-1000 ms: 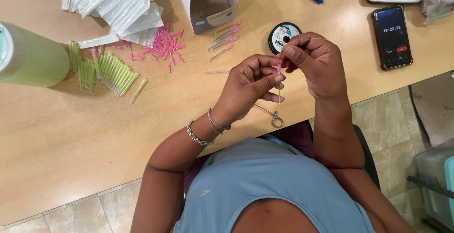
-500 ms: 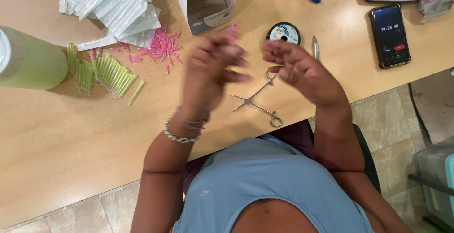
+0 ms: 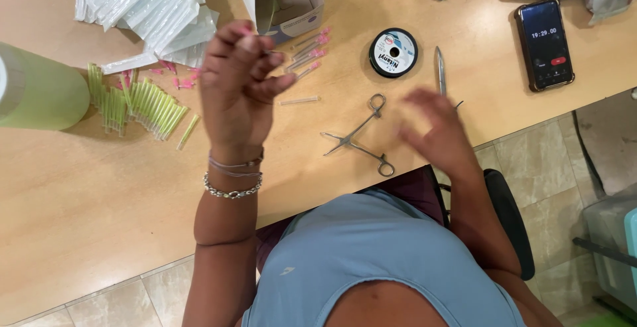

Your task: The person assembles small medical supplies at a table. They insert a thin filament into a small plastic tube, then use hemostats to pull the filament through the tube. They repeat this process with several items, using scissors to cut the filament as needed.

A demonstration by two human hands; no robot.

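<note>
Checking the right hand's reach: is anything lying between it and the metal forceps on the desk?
Nothing visible. The right hand, blurred, hovers just right of the forceps, with only bare desk between. The thin metal tool lies beyond the hand.

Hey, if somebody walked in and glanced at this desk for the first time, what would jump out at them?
Probably the raised left hand in the middle, fingers pinched, with the blurred right hand low beside metal forceps lying open on the wooden table. Next, the heap of yellow-green tubes at left and the black spool further back.
</note>
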